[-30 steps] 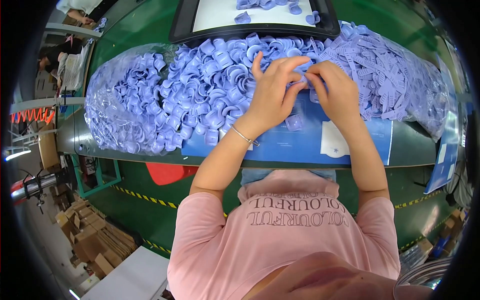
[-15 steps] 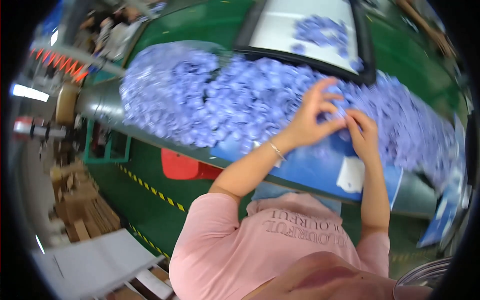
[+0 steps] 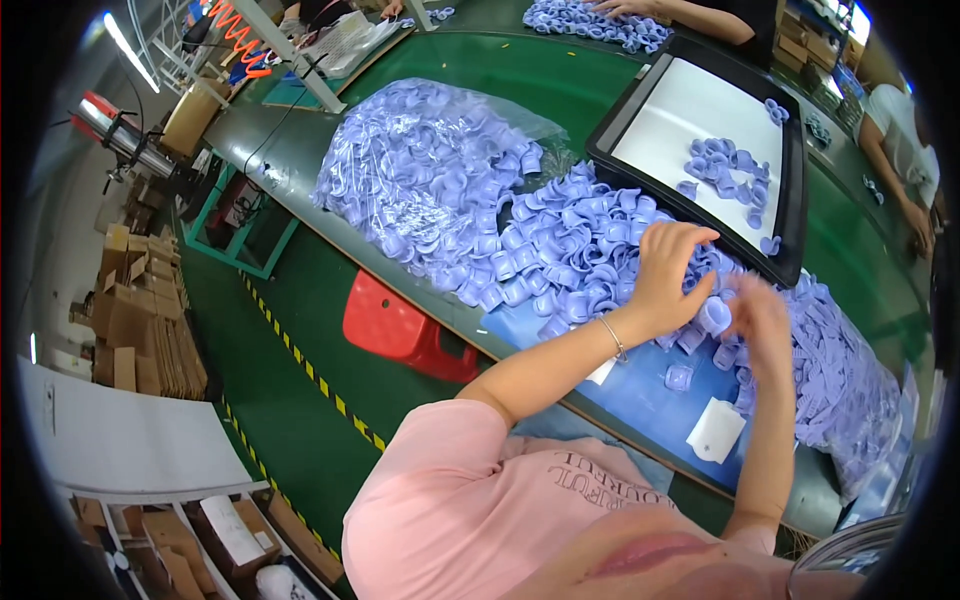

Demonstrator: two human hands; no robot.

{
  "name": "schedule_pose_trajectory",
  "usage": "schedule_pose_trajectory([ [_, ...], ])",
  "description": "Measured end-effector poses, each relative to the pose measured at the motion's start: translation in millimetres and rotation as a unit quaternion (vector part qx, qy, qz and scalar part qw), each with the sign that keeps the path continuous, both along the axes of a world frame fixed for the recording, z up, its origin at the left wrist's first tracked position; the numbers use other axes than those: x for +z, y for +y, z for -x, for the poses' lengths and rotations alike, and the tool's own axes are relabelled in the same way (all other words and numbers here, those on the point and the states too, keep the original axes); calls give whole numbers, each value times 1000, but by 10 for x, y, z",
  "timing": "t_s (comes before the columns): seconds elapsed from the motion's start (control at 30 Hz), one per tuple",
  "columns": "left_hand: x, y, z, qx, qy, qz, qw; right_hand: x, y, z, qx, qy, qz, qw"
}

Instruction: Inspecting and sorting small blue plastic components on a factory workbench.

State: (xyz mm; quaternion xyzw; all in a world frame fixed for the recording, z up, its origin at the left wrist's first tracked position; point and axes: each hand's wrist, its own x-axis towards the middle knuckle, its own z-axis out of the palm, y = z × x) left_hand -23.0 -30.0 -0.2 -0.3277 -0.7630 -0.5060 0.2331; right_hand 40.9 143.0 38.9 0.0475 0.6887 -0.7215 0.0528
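A big heap of small lavender plastic ring pieces (image 3: 560,250) lies on the green table (image 3: 520,70) in front of me. My left hand (image 3: 668,275) hovers over the heap's near edge, fingers spread and curled, a thin bracelet on its wrist. My right hand (image 3: 762,322) is just to its right, blurred by motion. One round lavender piece (image 3: 713,315) sits between the two hands, touching or close to my right fingers; whether it is gripped does not show. A black tray (image 3: 620,120) with a white floor holds several more pieces beyond the heap.
A clear bag (image 3: 420,160) full of the same pieces lies at the left. A blue sheet (image 3: 640,390) with a white tag (image 3: 715,430) covers the near table edge. Below are a red stool (image 3: 400,325) and cardboard boxes (image 3: 140,330). Other people's arms (image 3: 900,170) work opposite.
The view has swung left and tilted. My left hand has lifted off the heap and opened its fingers. My hands, pressed together before, are now slightly apart, with the right one moving.
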Motion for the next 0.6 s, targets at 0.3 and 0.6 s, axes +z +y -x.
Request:
schedule_pose_trajectory([
  [0.3,-110,79,158,29,-42,-110,993,-173,139,19,-61,84,-128,986],
  [0.6,55,-27,185,10,-73,-43,996,-81,-233,-470,84,262,-432,859],
])
